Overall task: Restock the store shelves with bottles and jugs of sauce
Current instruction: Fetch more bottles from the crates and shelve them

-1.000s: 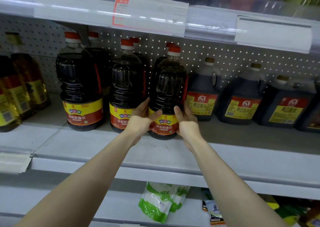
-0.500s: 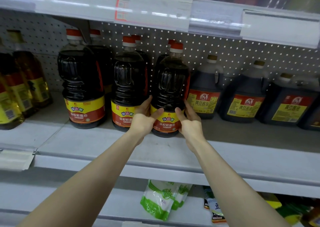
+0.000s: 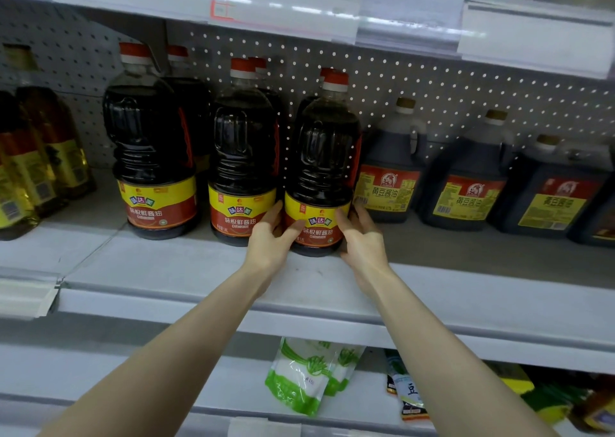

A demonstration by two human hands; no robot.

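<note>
Right, store aisle, head view looking into a grey-white metal shelf (image 3: 186, 270) w/ a white-dotted pegboard (image 3: 449, 83) as back wall. Both hands are up at the front row. The left hand (image 3: 268, 237) and right hand (image 3: 364, 242) are clamped on one soy sauce bottle (image 3: 324, 157), low down at its yellow-red label. Thumbs lie across the label front and fingers wrap round the sides, the left ones tucked into the gap next to the neighbour btl.

The bottle is upright, red cap on top, dark liquid inside, base at the shelf surface near the front edge; can't tell if it's fully set down. It's 3rd from left in the front row, just beside the middle bottle (image 3: 244, 150), w/ the far-left bottle (image 3: 151, 143) a bit apart. More red caps show behind each, i.e. a 2nd row at the back.

To the right of the held one stand three tan-cap jugs (image 3: 466, 183) w/ red-yellow labels, set further back on the shelf, the nearest just beside the right hand's fingers. Far left, on the adjoining shelf section, are yellow oil bottles (image 3: 36, 163).

Overhead, the upper shelf edge carries a clear price rail (image 3: 399, 20) w/ white tags, one w/ red print. Below, the lower shelf (image 3: 50, 370) holds green-white pouches (image 3: 296, 383) and a small dark packet (image 3: 407, 396); the stuff at far right is too blurry to tell. Light is dim and the view's edges are blurred.
</note>
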